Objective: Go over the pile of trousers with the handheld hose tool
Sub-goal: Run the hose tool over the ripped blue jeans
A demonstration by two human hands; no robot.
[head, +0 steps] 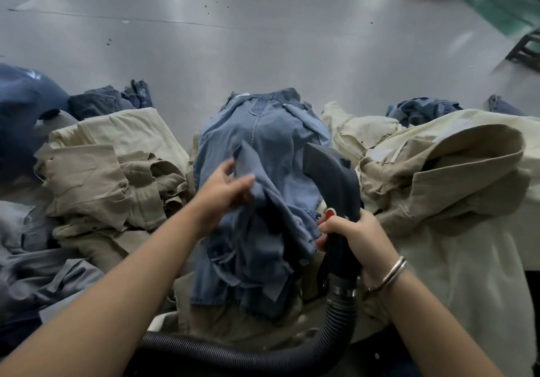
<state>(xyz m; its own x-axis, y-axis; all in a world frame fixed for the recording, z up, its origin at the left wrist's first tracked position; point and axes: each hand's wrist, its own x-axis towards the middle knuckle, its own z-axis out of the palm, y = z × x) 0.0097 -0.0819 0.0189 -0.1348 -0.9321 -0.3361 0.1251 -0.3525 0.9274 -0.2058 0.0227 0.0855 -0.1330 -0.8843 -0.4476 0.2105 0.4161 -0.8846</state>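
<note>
A pair of light blue denim trousers [263, 142] lies lengthwise on top of the pile in the middle, waistband at the far end. My left hand [225, 189] pinches a raised fold of this denim between thumb and fingers. My right hand [350, 233] grips the dark handle of the hose tool [333, 178], thumb beside its red button. The tool's dark nozzle points away from me and sits against the right side of the blue trousers. Its ribbed black hose [263, 353] curves down and left along the bottom of the view.
Beige trousers [111, 166] are heaped to the left and more beige trousers [444, 178] to the right. Dark blue garments [26, 107] lie at the far left, others [420, 110] behind the right heap. A shiny grey floor [263, 40] stretches beyond; a dark stool [526, 49] stands far right.
</note>
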